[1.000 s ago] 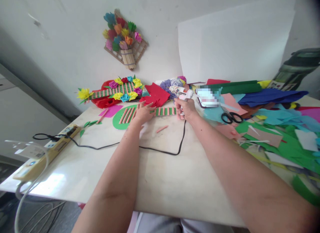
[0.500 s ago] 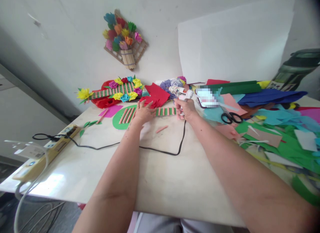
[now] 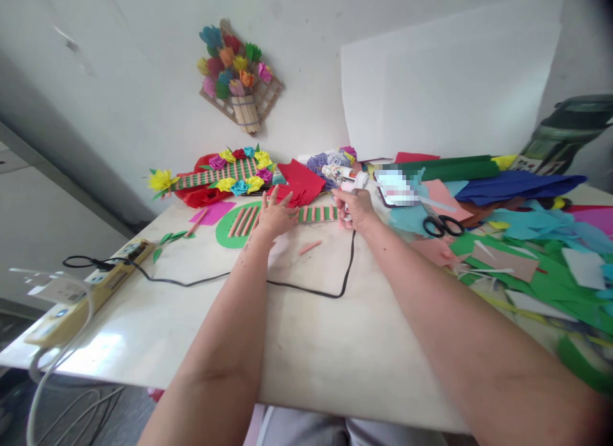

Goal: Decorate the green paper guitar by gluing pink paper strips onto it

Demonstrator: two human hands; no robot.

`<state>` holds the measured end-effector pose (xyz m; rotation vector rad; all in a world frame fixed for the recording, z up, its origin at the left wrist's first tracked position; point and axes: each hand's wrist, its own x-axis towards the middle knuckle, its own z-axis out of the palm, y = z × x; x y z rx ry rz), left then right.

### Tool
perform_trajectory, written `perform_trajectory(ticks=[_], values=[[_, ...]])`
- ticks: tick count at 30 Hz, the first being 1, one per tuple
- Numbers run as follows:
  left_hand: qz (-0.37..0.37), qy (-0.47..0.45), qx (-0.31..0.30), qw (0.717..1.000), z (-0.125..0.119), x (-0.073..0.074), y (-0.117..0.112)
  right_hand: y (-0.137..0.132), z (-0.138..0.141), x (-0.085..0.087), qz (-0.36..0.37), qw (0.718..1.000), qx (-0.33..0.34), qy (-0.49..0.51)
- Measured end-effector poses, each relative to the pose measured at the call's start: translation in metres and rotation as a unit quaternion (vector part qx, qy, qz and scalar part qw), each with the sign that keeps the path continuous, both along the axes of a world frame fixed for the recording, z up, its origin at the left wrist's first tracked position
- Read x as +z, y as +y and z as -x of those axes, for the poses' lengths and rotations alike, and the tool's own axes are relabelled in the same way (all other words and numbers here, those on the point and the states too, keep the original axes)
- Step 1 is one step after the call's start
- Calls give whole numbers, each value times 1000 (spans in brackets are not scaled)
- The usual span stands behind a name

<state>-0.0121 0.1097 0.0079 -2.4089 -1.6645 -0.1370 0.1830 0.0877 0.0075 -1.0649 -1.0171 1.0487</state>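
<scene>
My left hand (image 3: 276,216) lies with fingers spread on a green paper piece (image 3: 238,223) that carries pink paper sticks, at the table's far middle. My right hand (image 3: 355,206) is closed around a white glue gun (image 3: 357,183), its tip over the green strip of pink sticks (image 3: 318,213). The gun's black cord (image 3: 268,281) loops across the table to a power strip (image 3: 93,283) at the left edge. One loose pink stick (image 3: 310,246) rests between my hands.
A finished flower craft (image 3: 225,173) and red paper (image 3: 299,179) lie at the back. Black scissors (image 3: 444,225) and heaps of coloured paper (image 3: 536,254) cover the right side. A flower basket decoration (image 3: 237,75) hangs on the wall.
</scene>
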Motion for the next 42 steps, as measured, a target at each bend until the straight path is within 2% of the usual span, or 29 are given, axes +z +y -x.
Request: perform_trajectory(ticks=[5, 13, 27, 37, 42], values=[[-20, -19, -13, 1000, 8, 0, 2, 2, 0, 0, -11, 1000, -3, 20], [-38, -70, -18, 997, 9, 12, -3, 5, -1, -2, -31, 999, -1, 27], [-51, -68, -62, 994, 5, 9, -3, 5, -1, -4, -24, 999, 0, 24], [-42, -75, -56, 995, 6, 8, -4, 1, 0, 1, 3, 1000, -3, 14], [-51, -93, -56, 993, 8, 5, -2, 2, -1, -1, -10, 1000, -3, 16]])
